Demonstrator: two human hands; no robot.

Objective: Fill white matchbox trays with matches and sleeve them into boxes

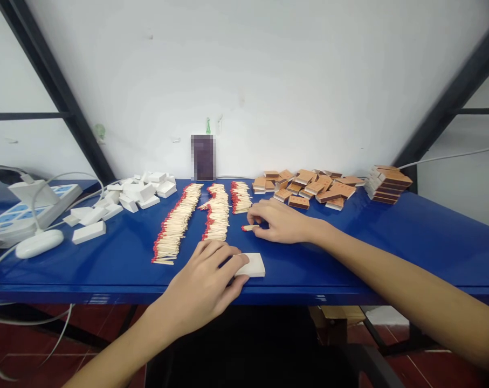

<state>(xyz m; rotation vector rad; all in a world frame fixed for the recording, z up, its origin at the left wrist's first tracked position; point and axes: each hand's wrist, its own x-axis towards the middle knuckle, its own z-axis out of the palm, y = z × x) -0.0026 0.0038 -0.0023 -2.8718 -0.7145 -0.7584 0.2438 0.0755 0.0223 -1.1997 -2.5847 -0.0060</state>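
On a blue table [390, 242], my left hand [206, 280] rests near the front edge with its fingers closed on a white inner matchbox tray [253, 265]. My right hand [279, 221] lies further back, palm down, pinching a small bundle of red-tipped matches [249, 228]. Three rows of matches [212, 213] lie in the table's middle, just left of that hand.
A heap of white trays [131, 196] lies at the back left. Brown matchbox sleeves [309, 188] are scattered at the back right, beside a stack of them [387, 184]. A power strip [21, 210] with cables and a white oval device [39, 243] sit at the far left.
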